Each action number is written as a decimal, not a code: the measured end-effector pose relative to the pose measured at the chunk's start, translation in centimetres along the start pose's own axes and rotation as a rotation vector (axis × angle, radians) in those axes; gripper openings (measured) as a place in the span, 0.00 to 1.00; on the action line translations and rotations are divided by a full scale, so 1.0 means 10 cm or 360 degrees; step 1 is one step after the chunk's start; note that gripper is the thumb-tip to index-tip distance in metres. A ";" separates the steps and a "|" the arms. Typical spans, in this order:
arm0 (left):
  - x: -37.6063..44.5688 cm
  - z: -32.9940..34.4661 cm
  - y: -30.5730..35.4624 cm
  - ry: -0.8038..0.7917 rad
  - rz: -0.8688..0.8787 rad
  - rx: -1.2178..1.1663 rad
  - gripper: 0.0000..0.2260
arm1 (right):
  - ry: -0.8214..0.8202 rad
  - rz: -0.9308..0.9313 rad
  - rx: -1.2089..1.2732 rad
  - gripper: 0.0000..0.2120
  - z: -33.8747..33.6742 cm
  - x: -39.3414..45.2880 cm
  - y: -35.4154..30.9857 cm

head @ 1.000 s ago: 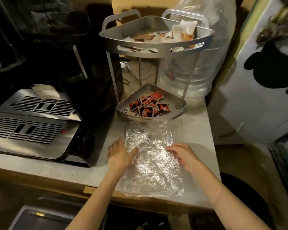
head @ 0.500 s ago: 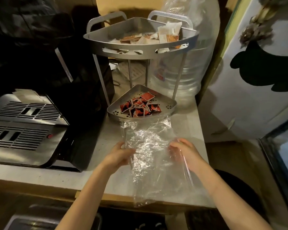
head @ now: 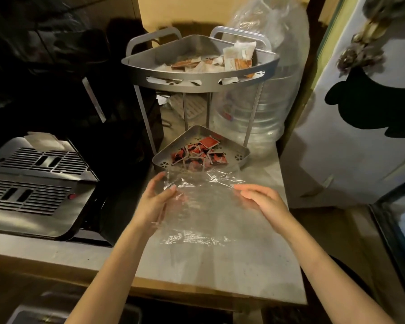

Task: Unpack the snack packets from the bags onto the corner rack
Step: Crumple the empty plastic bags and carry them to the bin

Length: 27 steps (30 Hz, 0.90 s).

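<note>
Two hands on one clear empty bag [head: 197, 206] over the worktop [head: 255, 265]; left hand [head: 157, 202] pinching its edge, right hand [head: 262, 199] spread alongside; probably flimsy, slippery, best gripped by the rim; red packets [head: 199, 153] already in the corner rack [head: 241, 157].

Single head-worn view, forward and downward, close over the counter [head: 255, 265].

Counting here: one two-tier corner rack [head: 197, 85] sitting center frame, one clear plastic bag [head: 197, 206], two hands, one big water jug [head: 262, 108] upper right, roughly a dozen red packets [head: 198, 153] (overlapping, so fuzzy) lying on the bottom tier.
</note>
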<state>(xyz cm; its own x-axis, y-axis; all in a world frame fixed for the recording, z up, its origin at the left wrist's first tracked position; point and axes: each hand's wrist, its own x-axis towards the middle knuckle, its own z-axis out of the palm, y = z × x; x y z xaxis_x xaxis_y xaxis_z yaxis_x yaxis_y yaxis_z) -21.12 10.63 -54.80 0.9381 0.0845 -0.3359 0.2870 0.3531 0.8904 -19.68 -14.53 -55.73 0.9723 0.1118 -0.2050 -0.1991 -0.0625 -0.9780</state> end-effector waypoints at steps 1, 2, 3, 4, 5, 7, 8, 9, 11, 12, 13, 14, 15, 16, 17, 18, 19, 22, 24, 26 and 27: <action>0.01 0.00 0.04 0.0004 -0.0011 -0.0016 0.23 | -0.0057 -0.0001 -0.0009 0.11 -0.02 0.01 -0.02; 0.02 0.00 0.07 0.0013 -0.0026 -0.0042 0.25 | -0.0127 0.0010 0.0009 0.13 -0.04 0.01 -0.03; 0.04 0.01 0.11 0.0023 -0.0047 -0.0079 0.25 | -0.0212 0.0029 0.0050 0.18 -0.05 0.01 -0.06; 0.06 0.01 0.13 0.0030 -0.0073 -0.0130 0.24 | -0.0297 0.0050 0.0092 0.22 -0.06 0.02 -0.09; 0.07 0.02 0.16 0.0026 -0.0106 -0.0190 0.23 | -0.0372 0.0058 0.0120 0.25 -0.07 0.02 -0.12; 0.10 0.02 0.19 -0.0019 -0.0204 -0.0309 0.21 | -0.0468 0.0054 0.0138 0.27 -0.09 0.03 -0.17; 0.12 0.01 0.19 -0.0047 -0.0268 -0.0364 0.20 | -0.0480 0.0052 0.0119 0.26 -0.10 0.04 -0.18; 0.12 0.00 0.19 -0.0066 -0.0330 -0.0416 0.19 | -0.0466 0.0050 0.0080 0.25 -0.10 0.07 -0.18; 0.14 -0.02 0.18 -0.0054 -0.0419 -0.0440 0.19 | -0.0417 0.0042 0.0005 0.25 -0.11 0.10 -0.20; 0.14 -0.03 0.17 -0.0045 -0.0451 -0.0397 0.19 | -0.0395 0.0032 -0.0023 0.26 -0.10 0.11 -0.20; 0.13 -0.02 0.17 -0.0057 -0.0478 -0.0352 0.19 | -0.0371 0.0019 -0.0048 0.26 -0.10 0.12 -0.21; 0.11 0.00 0.17 -0.0063 -0.0492 -0.0320 0.19 | -0.0342 0.0007 -0.0070 0.26 -0.11 0.13 -0.22; 0.09 0.01 0.17 -0.0070 -0.0483 -0.0322 0.19 | -0.0311 -0.0004 -0.0096 0.26 -0.12 0.13 -0.23; 0.08 0.01 0.15 -0.0062 -0.0443 -0.0343 0.22 | -0.0280 -0.0010 -0.0133 0.26 -0.13 0.14 -0.24; 0.06 0.00 0.15 -0.0067 -0.0385 -0.0363 0.27 | -0.0259 -0.0019 -0.0182 0.26 -0.15 0.15 -0.24; 0.04 -0.02 0.15 -0.0071 -0.0330 -0.0336 0.32 | -0.0247 -0.0028 -0.0241 0.26 -0.16 0.16 -0.24; 0.02 -0.03 0.15 -0.0082 -0.0277 -0.0265 0.35 | -0.0250 -0.0036 -0.0288 0.26 -0.17 0.17 -0.23; -0.05 -0.02 0.17 -0.0133 -0.0078 -0.0020 0.26 | -0.0247 -0.0032 -0.0296 0.27 -0.18 0.16 -0.24; -0.08 0.04 0.18 -0.0118 0.0002 0.0123 0.15 | -0.0235 -0.0021 -0.0232 0.27 -0.17 0.15 -0.24; -0.09 0.07 0.18 -0.0077 0.0022 0.0271 0.12 | -0.0214 -0.0012 -0.0233 0.27 -0.16 0.13 -0.24; -0.08 0.06 0.18 -0.0072 0.0029 0.0349 0.11 | -0.0204 -0.0016 -0.0272 0.27 -0.16 0.14 -0.24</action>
<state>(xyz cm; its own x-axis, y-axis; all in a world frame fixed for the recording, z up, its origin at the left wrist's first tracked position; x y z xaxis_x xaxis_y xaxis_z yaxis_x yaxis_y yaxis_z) -21.22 10.62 -52.77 0.9499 0.0452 -0.3093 0.3005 0.1403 0.9434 -17.70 -15.83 -53.62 0.9486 0.2377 -0.2091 -0.1552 -0.2266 -0.9615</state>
